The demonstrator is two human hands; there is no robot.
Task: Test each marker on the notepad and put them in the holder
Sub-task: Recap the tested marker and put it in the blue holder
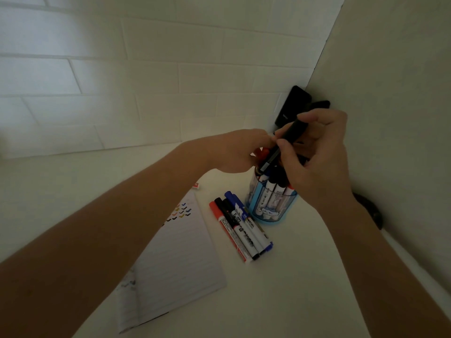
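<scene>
One black marker [271, 157], slanting upper-right to lower-left, lower end over holder [274, 212]

Your table [280, 301]: white, set into a wall corner.
Your notepad [178, 259]: flat on it, lined page up, small coloured ticks near the far edge.
Loose markers [240, 234]: side by side just right of the notepad, red, black and blue caps.
Holder [271, 208]: upright beyond them, markers inside.
Far corner: a black device [291, 106] against the wall.
</scene>
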